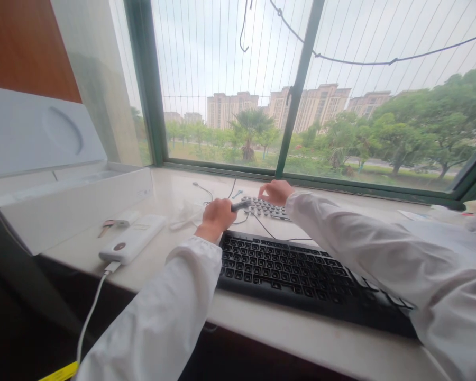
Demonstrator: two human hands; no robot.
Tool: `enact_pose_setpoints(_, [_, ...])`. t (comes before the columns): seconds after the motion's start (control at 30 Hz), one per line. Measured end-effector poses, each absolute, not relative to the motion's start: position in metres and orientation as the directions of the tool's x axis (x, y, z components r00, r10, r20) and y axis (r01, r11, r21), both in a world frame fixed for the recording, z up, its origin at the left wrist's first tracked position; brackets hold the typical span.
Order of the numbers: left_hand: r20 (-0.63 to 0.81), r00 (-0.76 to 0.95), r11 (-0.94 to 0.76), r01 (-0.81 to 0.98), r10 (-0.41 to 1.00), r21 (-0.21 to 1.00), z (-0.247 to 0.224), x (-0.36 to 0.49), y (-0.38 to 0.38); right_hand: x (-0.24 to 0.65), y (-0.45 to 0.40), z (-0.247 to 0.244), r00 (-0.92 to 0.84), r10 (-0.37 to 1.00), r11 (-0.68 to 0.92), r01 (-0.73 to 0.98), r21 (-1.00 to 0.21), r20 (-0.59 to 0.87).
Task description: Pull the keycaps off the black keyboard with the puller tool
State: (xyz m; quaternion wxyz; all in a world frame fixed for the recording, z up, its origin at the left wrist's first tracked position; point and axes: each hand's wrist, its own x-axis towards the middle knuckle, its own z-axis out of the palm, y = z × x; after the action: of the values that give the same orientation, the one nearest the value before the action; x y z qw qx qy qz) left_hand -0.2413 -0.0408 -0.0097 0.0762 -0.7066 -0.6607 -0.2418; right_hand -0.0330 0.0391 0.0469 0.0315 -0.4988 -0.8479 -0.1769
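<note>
My left hand [218, 216] is closed round a dark stick-like tool [241, 205]; its kind is not clear. The tool's far end points right, toward several loose grey keycaps [265, 208] laid out in rows on the sill. Over the back of those keycaps is my right hand [276, 192], its fingers bent together; whatever they hold, if anything, is too small to make out. Nearer to me lies a black keyboard [277, 264] with many bare key sockets showing. My right sleeve covers part of its right side.
An open white box [79, 206] stands at the left. Beside it are a white power bank [133, 241] with a cable [91, 312] and a key [107, 228]. Thin cables run behind the keyboard. A window [222, 166] borders the sill; papers [452, 233] lie at the right.
</note>
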Motion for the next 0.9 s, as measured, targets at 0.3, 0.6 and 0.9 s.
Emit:
enact_pose_setpoints(0.3, [0.611, 0.040, -0.224, 0.948, 0.790, 0.227, -0.004, -0.242, -0.048, -0.047, -0.105, 0.041, -0.585, 0.767, 0.569, 0.810, 0.142, 0.265])
enact_pose_setpoints(0.6, [0.726, 0.022, -0.304, 0.917, 0.688, 0.260, -0.007, -0.247, -0.048, -0.040, -0.125, 0.009, -0.363, 0.882, 0.371, 0.928, 0.034, 0.300])
enact_pose_setpoints(0.9, [0.767, -0.100, -0.270, 0.901, 0.633, 0.340, -0.008, -0.255, -0.039, -0.022, -0.114, 0.007, -0.322, 0.888, 0.315, 0.946, 0.077, 0.328])
